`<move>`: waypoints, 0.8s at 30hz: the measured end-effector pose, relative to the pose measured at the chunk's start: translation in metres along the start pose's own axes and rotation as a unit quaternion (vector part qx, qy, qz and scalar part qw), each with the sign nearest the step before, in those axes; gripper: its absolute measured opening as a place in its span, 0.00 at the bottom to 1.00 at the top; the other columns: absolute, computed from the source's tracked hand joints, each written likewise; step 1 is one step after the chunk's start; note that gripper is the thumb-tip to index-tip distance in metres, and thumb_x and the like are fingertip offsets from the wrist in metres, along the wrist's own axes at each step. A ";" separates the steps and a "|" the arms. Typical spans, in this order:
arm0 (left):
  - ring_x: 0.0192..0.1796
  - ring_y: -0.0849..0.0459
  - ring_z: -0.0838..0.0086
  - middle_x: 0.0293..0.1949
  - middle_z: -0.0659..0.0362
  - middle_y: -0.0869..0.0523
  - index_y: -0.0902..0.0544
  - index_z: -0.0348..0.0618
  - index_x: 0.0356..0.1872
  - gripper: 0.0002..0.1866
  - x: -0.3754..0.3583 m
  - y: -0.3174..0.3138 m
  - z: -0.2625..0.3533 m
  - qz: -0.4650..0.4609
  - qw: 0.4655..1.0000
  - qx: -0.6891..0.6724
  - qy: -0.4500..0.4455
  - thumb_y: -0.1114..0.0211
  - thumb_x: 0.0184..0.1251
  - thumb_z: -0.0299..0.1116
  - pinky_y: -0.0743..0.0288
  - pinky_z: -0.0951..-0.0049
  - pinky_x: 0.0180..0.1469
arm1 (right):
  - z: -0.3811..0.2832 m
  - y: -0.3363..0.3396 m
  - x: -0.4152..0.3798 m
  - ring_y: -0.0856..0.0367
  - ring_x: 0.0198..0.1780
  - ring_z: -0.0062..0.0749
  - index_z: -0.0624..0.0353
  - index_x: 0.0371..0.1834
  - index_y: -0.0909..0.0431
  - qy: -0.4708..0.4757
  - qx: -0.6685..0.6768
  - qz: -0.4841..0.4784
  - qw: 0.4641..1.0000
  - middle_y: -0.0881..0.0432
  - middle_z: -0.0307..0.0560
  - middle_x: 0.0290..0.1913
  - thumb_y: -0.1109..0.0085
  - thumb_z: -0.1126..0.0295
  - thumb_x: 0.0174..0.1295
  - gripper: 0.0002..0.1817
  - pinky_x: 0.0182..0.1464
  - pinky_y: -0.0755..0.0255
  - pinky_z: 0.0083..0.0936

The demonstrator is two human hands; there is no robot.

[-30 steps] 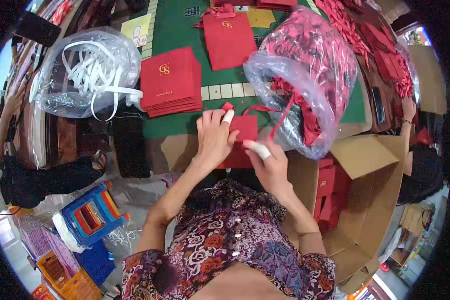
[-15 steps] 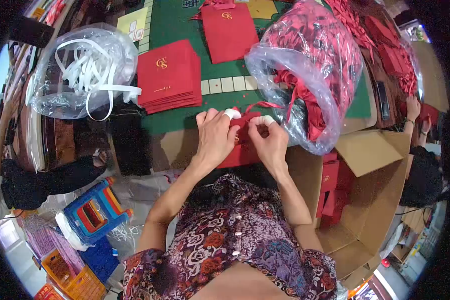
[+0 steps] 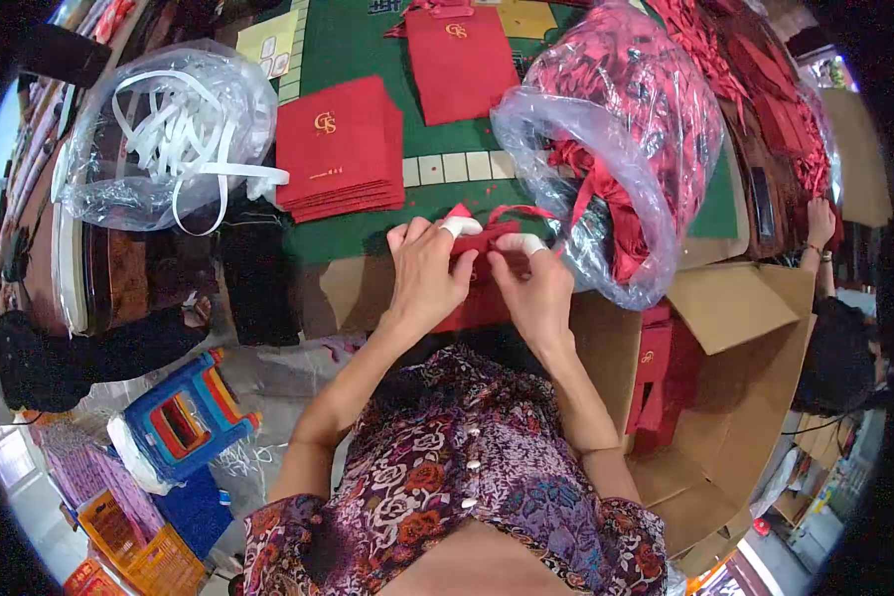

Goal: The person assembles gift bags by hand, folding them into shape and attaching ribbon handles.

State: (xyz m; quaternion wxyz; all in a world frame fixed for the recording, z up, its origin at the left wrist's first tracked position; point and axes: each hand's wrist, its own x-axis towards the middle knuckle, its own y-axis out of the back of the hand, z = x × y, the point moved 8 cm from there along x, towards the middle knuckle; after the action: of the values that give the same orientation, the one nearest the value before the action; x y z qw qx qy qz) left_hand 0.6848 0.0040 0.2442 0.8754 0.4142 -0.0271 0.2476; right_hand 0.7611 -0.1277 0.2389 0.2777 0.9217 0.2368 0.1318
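In the head view, my left hand [image 3: 427, 266] pinches the top of a red gift bag [image 3: 472, 314] with a gold logo, at the table's near edge. My right hand [image 3: 534, 293] is closed at the same bag's top, its fingertips close to the left ones. White wraps cover a finger on each hand. A red ribbon [image 3: 522, 210] runs from the bag's top toward the right. Just beyond my hands lies a stack of red bags [image 3: 340, 139] at the left, and a further red bag [image 3: 462, 70] lies farther back.
A clear plastic bag of red ribbons [image 3: 626, 149] stands at the right, and a clear bag of white straps [image 3: 174, 139] at the left. An open cardboard box [image 3: 730, 397] holding red bags is by my right arm. Another person's hand [image 3: 820, 223] shows far right.
My right hand's fingers have bent inward and shifted slightly at the bag's top. My left hand keeps its pinch. The whole view has moved slightly.
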 end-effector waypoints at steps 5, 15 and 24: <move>0.43 0.22 0.62 0.39 0.60 0.13 0.17 0.50 0.44 0.15 -0.002 0.001 0.008 0.004 1.000 0.008 -0.024 0.27 0.53 0.31 0.39 0.58 0.54 | -0.001 -0.004 0.001 0.13 0.38 0.42 0.59 0.42 0.17 0.033 -0.046 -0.009 0.998 0.14 0.51 0.37 0.33 0.75 0.61 0.07 0.41 0.22 0.31; 0.45 0.22 0.64 0.35 0.62 0.14 0.14 0.53 0.39 0.12 -0.009 0.004 0.019 0.025 0.997 0.046 -0.058 0.25 0.52 0.35 0.39 0.59 0.54 | -0.011 0.016 0.033 0.16 0.35 0.41 0.61 0.40 0.14 0.060 -0.050 -0.109 0.991 0.17 0.50 0.35 0.36 0.66 0.65 0.09 0.38 0.24 0.30; 0.44 0.23 0.65 0.36 0.64 0.15 0.12 0.52 0.35 0.09 -0.026 0.001 0.035 0.045 0.979 0.120 -0.161 0.25 0.53 0.37 0.40 0.56 0.55 | 0.010 -0.014 0.048 0.13 0.31 0.35 0.59 0.34 0.11 -0.038 0.008 -0.365 0.930 0.12 0.50 0.28 0.31 0.61 0.54 0.12 0.38 0.22 0.33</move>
State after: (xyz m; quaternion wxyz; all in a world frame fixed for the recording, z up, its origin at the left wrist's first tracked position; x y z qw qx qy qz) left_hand 0.6676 -0.0318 0.2610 0.7913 0.5493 -0.1565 0.2182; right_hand 0.8009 -0.0977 0.2281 0.3081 0.7783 0.5469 -0.0152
